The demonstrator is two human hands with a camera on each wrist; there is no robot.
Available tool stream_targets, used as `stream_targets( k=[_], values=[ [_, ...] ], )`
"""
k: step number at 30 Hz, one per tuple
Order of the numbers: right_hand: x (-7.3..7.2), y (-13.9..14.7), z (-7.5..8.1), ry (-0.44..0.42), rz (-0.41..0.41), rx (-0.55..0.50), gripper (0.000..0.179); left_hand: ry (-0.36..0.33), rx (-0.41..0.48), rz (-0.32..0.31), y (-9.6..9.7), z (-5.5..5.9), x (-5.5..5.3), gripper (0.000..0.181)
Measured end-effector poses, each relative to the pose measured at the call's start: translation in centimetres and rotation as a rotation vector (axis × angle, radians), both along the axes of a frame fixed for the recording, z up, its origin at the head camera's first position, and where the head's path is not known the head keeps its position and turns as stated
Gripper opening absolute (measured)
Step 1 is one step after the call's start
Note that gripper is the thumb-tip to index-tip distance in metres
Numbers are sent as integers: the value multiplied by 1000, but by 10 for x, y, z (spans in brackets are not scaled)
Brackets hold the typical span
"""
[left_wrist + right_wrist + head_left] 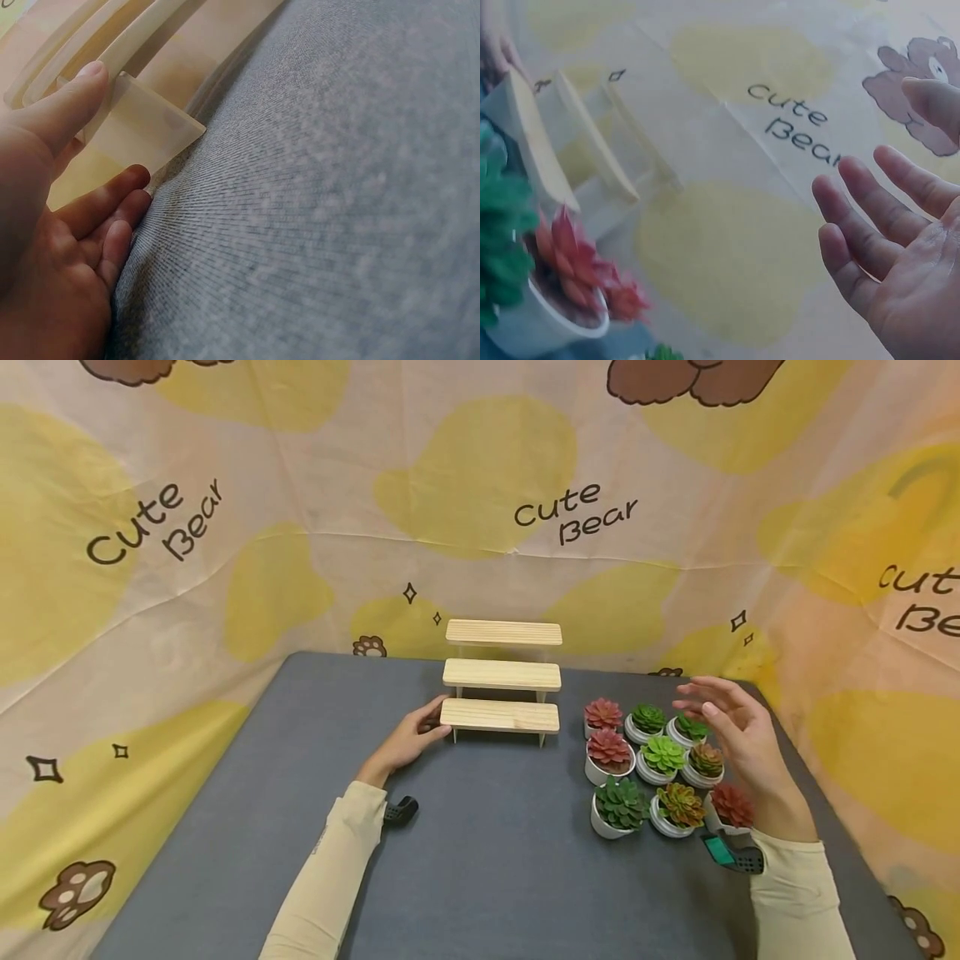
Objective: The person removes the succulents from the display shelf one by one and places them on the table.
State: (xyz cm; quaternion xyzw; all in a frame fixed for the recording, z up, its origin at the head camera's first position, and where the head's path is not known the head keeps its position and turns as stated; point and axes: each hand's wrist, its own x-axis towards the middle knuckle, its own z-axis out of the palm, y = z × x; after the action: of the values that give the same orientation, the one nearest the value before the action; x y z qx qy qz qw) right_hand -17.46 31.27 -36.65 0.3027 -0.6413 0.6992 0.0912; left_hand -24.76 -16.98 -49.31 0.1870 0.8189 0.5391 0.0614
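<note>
A three-tier display riser (pixel 501 674) with pale wooden steps on clear supports stands toward the back of the table. At the left end of its lowest step, my left hand (pixel 403 742) holds the riser, thumb at the front edge. In the left wrist view the thumb lies along the wood by a clear side panel (pixel 154 124), and the other fingers bend beside it. My right hand (pixel 750 747) is raised over the right side of a group of small potted succulents, fingers spread and loosely bent, palm bare. A green succulent (pixel 690 727) is nearest its fingertips.
Several succulents in white pots stand close together right of the riser, among them a red one (pixel 609 752), a dark green one (pixel 621 803) and an orange-green one (pixel 679 806). Printed cloth (pixel 480 477) hangs behind and beside the grey table (pixel 480 860).
</note>
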Motion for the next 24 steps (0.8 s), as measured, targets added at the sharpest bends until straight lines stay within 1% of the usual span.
stream_targets(
  k=[2,5,11,16,19,24],
  values=[
    [-1,-6,1,-3,-8,17,37,9,0,1,-1,0,1,65],
    [-3,-15,2,3,2,21,37,15,-16,7,-2,0,2,65],
    [-5,-32,4,8,53,-26,37,9,-32,6,-3,1,5,66],
    [-9,-43,6,21,81,-52,37,8,-22,6,-2,1,4,66],
    [-11,-50,7,14,86,-45,37,3,-21,6,-1,1,4,66],
    [-14,-60,7,-2,63,13,36,8,-16,5,-2,1,3,65]
  ],
)
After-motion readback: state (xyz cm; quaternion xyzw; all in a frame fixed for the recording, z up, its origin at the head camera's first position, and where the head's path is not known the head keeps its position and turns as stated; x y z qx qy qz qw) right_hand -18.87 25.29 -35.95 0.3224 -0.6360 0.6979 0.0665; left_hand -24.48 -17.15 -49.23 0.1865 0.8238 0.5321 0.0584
